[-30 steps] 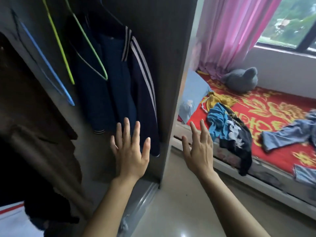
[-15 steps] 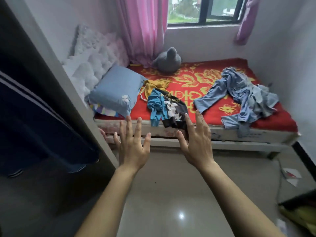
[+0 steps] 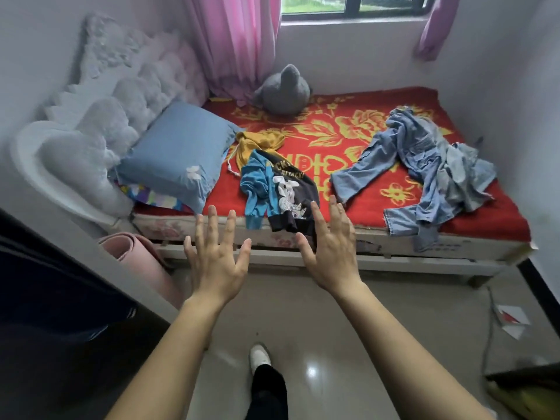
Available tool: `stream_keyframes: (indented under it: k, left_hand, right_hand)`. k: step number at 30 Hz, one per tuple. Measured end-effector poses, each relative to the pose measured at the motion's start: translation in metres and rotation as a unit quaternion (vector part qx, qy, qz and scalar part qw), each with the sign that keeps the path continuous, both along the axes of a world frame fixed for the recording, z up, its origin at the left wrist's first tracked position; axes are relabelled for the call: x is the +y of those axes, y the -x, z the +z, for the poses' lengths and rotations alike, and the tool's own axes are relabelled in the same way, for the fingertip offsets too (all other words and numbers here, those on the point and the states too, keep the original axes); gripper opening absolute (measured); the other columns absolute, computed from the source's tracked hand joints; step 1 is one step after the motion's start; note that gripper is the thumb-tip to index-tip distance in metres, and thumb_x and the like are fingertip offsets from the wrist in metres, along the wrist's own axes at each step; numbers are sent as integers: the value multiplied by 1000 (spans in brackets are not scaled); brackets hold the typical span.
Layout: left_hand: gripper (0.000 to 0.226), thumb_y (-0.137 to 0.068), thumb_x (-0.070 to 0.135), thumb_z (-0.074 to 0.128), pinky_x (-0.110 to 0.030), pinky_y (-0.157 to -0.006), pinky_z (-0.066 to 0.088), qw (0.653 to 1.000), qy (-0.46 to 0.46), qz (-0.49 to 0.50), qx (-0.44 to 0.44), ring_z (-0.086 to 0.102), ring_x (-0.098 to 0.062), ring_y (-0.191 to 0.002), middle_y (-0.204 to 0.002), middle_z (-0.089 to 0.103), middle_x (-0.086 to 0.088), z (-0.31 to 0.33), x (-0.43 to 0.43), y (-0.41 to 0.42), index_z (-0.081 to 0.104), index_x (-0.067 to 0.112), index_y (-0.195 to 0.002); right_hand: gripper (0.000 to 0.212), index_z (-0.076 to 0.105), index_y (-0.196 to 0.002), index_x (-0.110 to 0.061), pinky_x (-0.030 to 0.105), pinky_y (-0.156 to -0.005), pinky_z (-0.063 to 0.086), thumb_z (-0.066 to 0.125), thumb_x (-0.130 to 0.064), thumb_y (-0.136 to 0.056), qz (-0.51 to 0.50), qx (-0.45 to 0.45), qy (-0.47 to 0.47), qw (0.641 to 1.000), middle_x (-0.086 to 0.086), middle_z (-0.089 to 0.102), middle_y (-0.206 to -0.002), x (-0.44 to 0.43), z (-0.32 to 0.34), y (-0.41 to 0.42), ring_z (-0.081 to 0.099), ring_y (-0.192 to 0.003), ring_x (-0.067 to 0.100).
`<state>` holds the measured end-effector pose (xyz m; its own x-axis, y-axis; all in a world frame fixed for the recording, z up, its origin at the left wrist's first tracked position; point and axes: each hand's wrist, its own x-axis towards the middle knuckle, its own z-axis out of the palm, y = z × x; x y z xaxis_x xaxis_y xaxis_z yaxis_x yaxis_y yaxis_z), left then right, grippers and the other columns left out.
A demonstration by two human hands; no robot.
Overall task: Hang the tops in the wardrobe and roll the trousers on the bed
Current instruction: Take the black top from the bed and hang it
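Left hand (image 3: pixel 216 262) and right hand (image 3: pixel 330 256) empty, fingers spread, apart, above floor before bed (image 3: pixel 363 241). Blue-black top (image 3: pixel 281 192) at front edge; denim trousers (image 3: pixel 424 165) toward right edge.

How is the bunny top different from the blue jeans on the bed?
The bunny top is dark with bright blue sleeves and a white cartoon print; the jeans are plain pale blue. The bunny top is a small bunch near the pillow; the jeans sprawl much wider, legs spread. Both lie crumpled on the red blanket, not yet tidied.
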<state>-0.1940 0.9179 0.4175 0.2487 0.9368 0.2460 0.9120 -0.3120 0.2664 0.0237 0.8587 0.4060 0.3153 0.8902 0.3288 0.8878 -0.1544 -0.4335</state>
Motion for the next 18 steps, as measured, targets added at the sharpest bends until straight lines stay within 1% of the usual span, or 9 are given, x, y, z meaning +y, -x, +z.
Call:
stream_keyframes:
  k: [4,7,10,12,14,18]
  left_hand:
    - [70,-93,57,30,-56,-117,5,1000,5,-1,-11,-5,-26,-151,-165,-4,-4,-5,87,-4,17,31,-156]
    - [69,-94,58,30,-57,-117,8,1000,11,-9,-4,-4,-26,-151,-165,-2,-5,1,150,-5,16,30,-156]
    - [69,-94,58,32,-57,-116,12,1000,-2,-19,8,1,-27,-151,-165,3,-5,7,210,-8,20,30,-156]
    - [69,-94,58,32,-58,-116,12,1000,12,-18,9,0,-27,-151,-165,2,-5,4,245,-13,18,30,-156]
    - [71,-94,61,28,-57,-117,9,999,27,-16,15,-3,-26,-151,-165,-1,-5,-5,273,-21,13,30,-157]
    - [74,-96,62,25,-55,-118,0,996,75,-24,44,-16,-25,-150,-163,-19,-2,-32,326,-47,-7,34,-156]
  right_hand:
    - [71,24,-157,-25,51,-122,14,51,-49,-96,21,-27,24,999,11,6,-166,86,-8,3,6,-152,30]
    - [71,23,-157,-25,49,-122,12,50,-50,-96,18,-40,44,998,10,5,-166,145,-2,-1,3,-153,28]
    - [70,27,-155,-24,49,-121,14,53,-47,-95,19,-45,37,998,11,10,-165,199,5,-11,7,-152,30]
    - [71,27,-155,-22,49,-121,15,55,-46,-94,12,-46,43,998,12,11,-165,229,4,-19,9,-152,30]
    - [76,23,-157,-21,49,-121,15,57,-46,-94,10,-48,48,998,12,11,-165,252,-2,-27,10,-152,30]
    - [82,14,-158,-21,51,-122,15,55,-49,-93,15,-46,81,996,11,7,-166,304,-25,-52,8,-152,30]
